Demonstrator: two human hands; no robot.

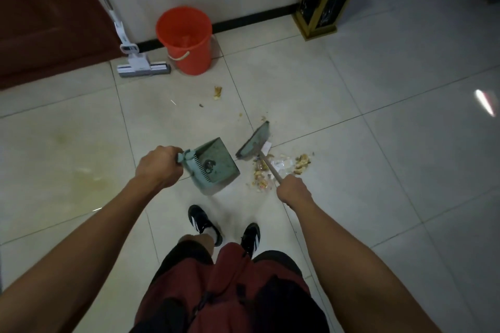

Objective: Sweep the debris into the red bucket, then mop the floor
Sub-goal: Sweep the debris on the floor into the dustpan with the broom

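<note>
The floor is laid with pale glossy tiles divided by thin grout lines. A red bucket stands on it at 12 o'clock, against the wall. A mop head rests on the floor just beside the bucket, at its 9 o'clock. Debris lies scattered near the centre, with a separate scrap at its 11 o'clock, nearer the bucket. A yellowish stain marks the tiles at 9 o'clock. Two black shoes stand at 6 o'clock.
</note>
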